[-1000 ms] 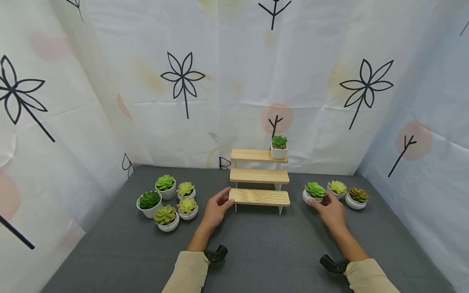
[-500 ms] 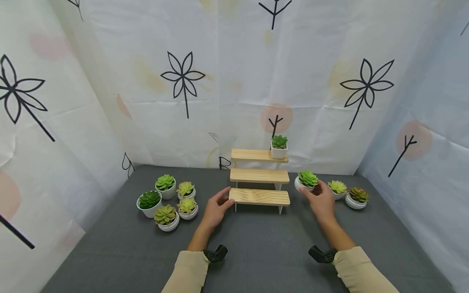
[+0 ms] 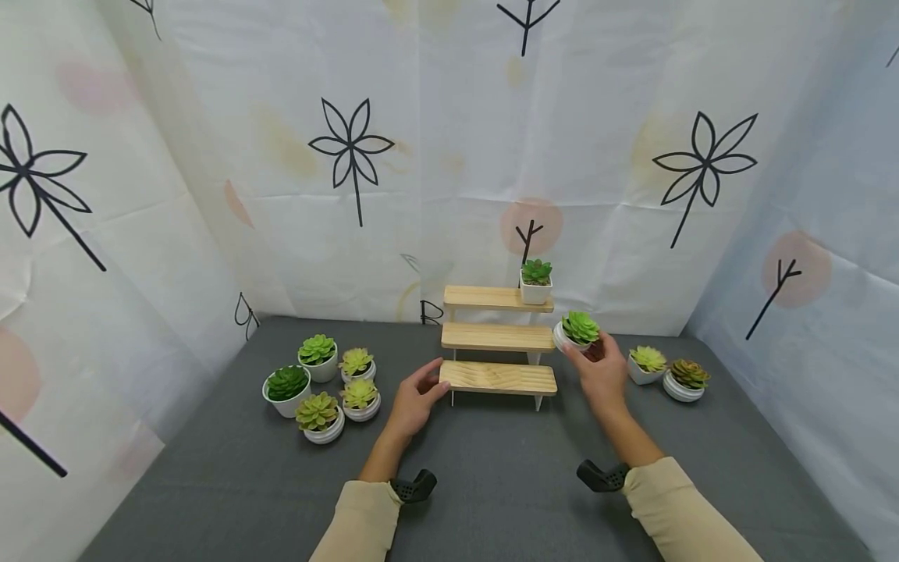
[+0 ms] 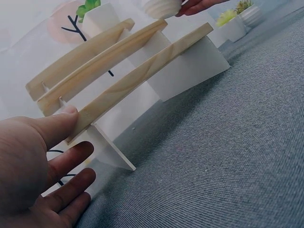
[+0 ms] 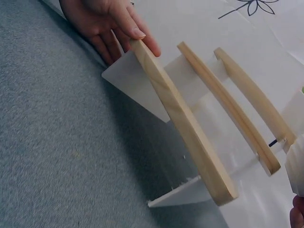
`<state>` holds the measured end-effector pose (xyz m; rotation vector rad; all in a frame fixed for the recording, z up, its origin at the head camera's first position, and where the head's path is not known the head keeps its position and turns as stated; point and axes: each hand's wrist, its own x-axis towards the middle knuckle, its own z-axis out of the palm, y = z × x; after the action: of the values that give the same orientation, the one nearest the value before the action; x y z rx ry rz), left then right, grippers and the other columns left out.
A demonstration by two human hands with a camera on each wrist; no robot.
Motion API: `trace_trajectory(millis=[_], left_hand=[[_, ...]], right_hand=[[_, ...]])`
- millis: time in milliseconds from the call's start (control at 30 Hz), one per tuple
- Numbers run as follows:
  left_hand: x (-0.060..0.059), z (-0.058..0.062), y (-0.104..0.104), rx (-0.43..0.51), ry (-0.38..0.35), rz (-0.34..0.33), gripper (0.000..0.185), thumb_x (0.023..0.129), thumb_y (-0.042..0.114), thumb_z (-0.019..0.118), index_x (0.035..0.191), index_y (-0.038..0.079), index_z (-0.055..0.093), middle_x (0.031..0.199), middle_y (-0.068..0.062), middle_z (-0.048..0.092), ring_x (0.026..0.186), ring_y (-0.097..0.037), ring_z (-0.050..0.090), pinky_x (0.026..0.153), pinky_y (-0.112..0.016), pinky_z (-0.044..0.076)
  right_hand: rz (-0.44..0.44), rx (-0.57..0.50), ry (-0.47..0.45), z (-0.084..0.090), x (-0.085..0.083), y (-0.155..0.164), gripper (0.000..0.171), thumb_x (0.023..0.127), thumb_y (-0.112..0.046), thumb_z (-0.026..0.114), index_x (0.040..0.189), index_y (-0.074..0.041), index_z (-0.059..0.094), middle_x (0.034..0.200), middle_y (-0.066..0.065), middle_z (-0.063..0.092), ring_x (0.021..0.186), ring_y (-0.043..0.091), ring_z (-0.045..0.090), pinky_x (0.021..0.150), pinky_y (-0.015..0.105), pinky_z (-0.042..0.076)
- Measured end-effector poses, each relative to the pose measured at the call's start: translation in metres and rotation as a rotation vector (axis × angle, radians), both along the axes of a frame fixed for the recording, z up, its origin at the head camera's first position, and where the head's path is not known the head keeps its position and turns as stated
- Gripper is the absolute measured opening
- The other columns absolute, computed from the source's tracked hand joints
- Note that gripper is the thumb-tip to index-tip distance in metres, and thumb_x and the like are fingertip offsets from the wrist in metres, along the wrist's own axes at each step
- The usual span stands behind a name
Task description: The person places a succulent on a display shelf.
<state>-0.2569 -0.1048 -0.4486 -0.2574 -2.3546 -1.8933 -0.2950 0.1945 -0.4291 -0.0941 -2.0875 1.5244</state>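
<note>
A three-step wooden stand (image 3: 497,337) sits on the grey table at the back middle. My left hand (image 3: 414,400) rests against the left end of its lowest step (image 4: 142,71), thumb on top and fingers straight below. My right hand (image 3: 597,367) grips a small white pot with a bright green succulent (image 3: 579,329), held in the air just off the right end of the middle step. In the right wrist view only the pot's white edge (image 5: 297,164) shows beside the stand (image 5: 190,128). A square white pot with a green succulent (image 3: 535,282) stands on the top step's right end.
Several potted succulents (image 3: 319,382) cluster on the table to the left of the stand. Two more pots (image 3: 667,368) sit to the right, near the curtain wall. A patterned white curtain (image 3: 421,156) closes in the back and both sides.
My right hand has lifted the bright green succulent pot off the table at the right and carried it up and left to the middle step's right end. The left hand has stayed put.
</note>
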Motion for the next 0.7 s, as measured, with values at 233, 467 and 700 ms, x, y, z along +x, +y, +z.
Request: trace_trajectory(millis=[233,467,700], left_hand=[[0.000,-0.001,0.000,0.005,0.003,-0.006,0.049,0.094,0.007,0.065,0.139,-0.003,0.050,0.115,-0.025,0.064,0.107,-0.036,0.059,0.084,-0.041,0.046],[-0.001,-0.003,0.000,0.009,0.004,-0.004,0.048,0.094,0.007,0.065,0.139,-0.001,0.051,0.114,-0.025,0.064,0.106,-0.036,0.059,0.083,-0.039,0.047],[-0.024,-0.036,-0.003,0.010,-0.001,0.013,0.050,0.093,0.015,0.067,0.141,0.005,0.052,0.114,-0.018,0.066,0.105,-0.029,0.060,0.082,-0.036,0.047]], right_hand=[[0.018,0.027,-0.004,0.003,-0.005,-0.009,0.062,0.084,-0.013,0.078,0.135,0.005,0.049,0.123,0.025,0.058,0.109,0.034,0.057,0.091,0.044,0.046],[0.052,0.043,0.002,0.003,-0.008,-0.016,0.062,0.084,-0.014,0.078,0.136,0.004,0.049,0.123,0.024,0.057,0.109,0.033,0.056,0.091,0.043,0.045],[0.058,0.045,0.045,0.002,-0.014,-0.023,0.059,0.082,-0.012,0.080,0.133,0.004,0.052,0.120,0.022,0.060,0.106,0.031,0.059,0.088,0.039,0.046]])
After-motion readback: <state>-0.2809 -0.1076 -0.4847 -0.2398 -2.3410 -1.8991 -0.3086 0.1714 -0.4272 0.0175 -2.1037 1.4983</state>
